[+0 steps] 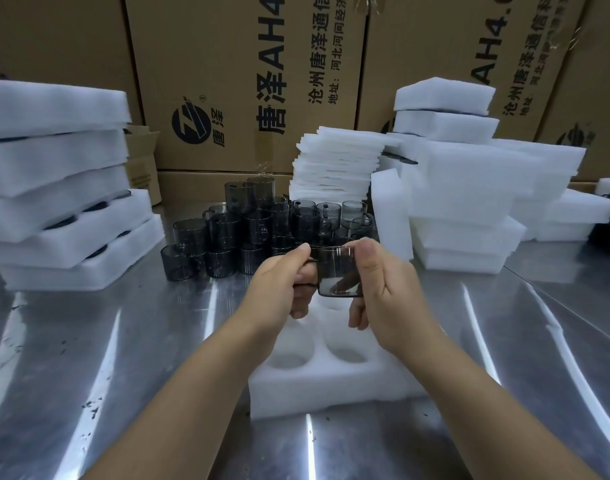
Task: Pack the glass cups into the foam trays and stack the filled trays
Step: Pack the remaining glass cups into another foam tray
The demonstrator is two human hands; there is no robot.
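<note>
A smoky grey glass cup [338, 271] hangs in the air above a white foam tray [327, 382] that lies on the steel table in front of me. My left hand [282, 285] pinches the cup's handle. My right hand [383, 292] grips the cup's body from the right side. The tray's visible round pockets hold nothing; its far end is hidden behind my hands. Behind them a pile of several more grey glass cups [248, 230] stands stacked on the table.
Filled foam trays [57, 188] are stacked at the left. Thin foam sheets [334, 168] and more foam trays [469, 188] pile up at the back right. Printed cardboard boxes [248, 81] wall off the back. The steel table [106, 341] gleams around the tray.
</note>
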